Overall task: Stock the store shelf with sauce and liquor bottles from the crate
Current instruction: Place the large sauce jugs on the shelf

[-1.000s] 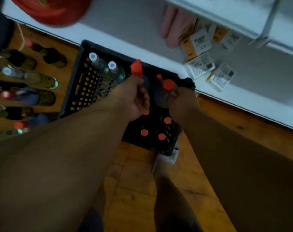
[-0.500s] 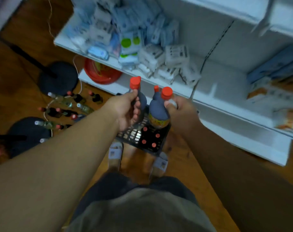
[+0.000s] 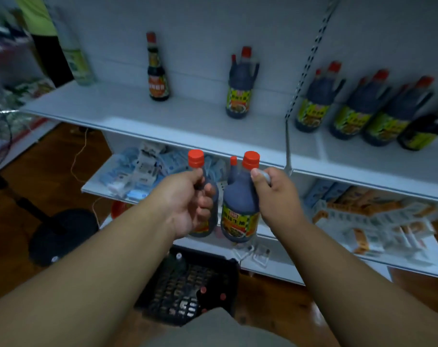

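Two sauce bottles up, shelf ahead.
My left hand [image 3: 187, 201] grips the slim bottle [image 3: 203, 196], my right hand [image 3: 275, 196] the handled jug [image 3: 240, 204]; both upright, just below the shelf [image 3: 187, 121].

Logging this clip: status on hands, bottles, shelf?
Left hand grips slim sauce bottle. Right hand grips handled sauce jug. Both short of top shelf; open space there.

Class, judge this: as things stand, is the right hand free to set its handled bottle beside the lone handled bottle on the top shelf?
Probably yes: bare shelf surrounds the lone handled bottle, and nothing blocks the right hand.
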